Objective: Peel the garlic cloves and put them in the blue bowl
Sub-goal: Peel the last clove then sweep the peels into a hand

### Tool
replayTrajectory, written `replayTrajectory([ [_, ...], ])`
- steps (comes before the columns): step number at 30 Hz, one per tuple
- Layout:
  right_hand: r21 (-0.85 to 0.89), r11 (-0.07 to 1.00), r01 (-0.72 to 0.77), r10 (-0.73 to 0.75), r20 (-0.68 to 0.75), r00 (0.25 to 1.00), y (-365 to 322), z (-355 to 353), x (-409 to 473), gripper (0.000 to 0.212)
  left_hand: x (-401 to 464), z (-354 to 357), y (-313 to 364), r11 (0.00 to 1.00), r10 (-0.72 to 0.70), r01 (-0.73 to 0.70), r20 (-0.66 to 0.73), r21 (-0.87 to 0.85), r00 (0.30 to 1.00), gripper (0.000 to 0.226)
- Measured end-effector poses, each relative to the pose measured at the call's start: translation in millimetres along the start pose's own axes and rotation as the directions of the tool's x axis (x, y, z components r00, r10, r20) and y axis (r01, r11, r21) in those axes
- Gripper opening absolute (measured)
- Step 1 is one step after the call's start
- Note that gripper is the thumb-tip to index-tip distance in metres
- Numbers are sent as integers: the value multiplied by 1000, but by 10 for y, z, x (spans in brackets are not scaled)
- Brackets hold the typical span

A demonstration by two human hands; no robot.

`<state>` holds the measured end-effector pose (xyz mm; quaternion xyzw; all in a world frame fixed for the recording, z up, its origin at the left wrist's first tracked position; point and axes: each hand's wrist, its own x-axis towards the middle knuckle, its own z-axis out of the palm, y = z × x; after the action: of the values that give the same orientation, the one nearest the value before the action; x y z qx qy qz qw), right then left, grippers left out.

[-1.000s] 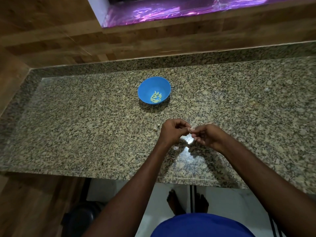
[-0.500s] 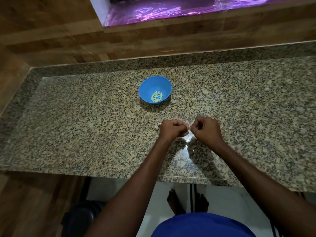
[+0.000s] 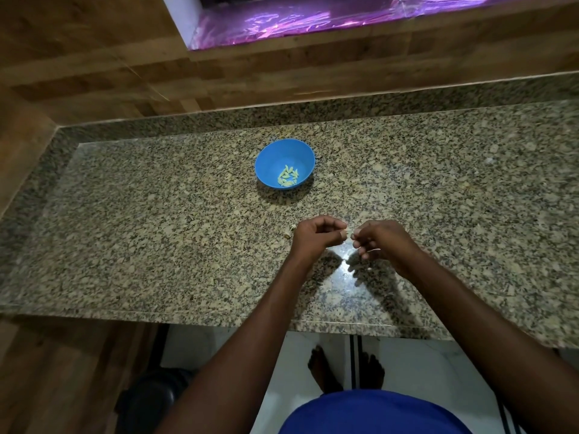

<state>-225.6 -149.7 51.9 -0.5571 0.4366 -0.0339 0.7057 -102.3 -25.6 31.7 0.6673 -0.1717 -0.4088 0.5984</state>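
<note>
- Far left, the speckled granite counter (image 3: 131,233) ran wall to wall, with a wood-panel wall (image 3: 94,67) behind it.
- A bit left of centre, toward the back, sat the blue bowl (image 3: 269,158) with a little heap of pale peeled garlic cloves (image 3: 288,178) lying in the bottom, well apart from the hands.
- Just left of the left hand, a couple of tiny scraps of garlic skin (image 3: 289,231) lay on the counter.
- The left hand (image 3: 316,236) hovered low over the near part of the counter, fingers curled in tight, thumb and fingertip pinched together. Something pale showed at the pinch, but honestly too small to tell if it was a clove.
- The right hand (image 3: 385,242) was right beside it, fingertips almost touching the left's, fingers bent in a loose pinch. Couldn't tell if it had hold of anything either.
- Up top right, a purple-lit panel (image 3: 313,17) glowed above the wall.
</note>
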Motion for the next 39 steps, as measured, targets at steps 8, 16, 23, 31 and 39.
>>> replayTrajectory([
  [8, -154, 978, 144, -149, -19, 989, 88, 26, 23, 3, -3, -14, -30, 1000, 5, -5, -8, 28, 1000, 16],
  [16, -103, 972, 213, -216, -13, 976, 137, 46, 46, 7, 34, -24, -70, 992, 19, -18, -8, 126, 1000, 22],
  [23, -74, 990, 122, -127, -70, 989, 218, 86, 153, 5, 82, -32, -183, 989, -10, 14, -28, 144, 1000, 19],
  [31, -220, 959, 177, -198, -79, 977, 202, 122, 231, 12, 116, -35, -198, 991, -127, 129, -31, 41, 991, 9],
  [39, -5, 998, 62, -62, -20, 998, 222, 126, 315, 18, 190, -19, -177, 987, -129, 135, -78, 90, 989, 20],
])
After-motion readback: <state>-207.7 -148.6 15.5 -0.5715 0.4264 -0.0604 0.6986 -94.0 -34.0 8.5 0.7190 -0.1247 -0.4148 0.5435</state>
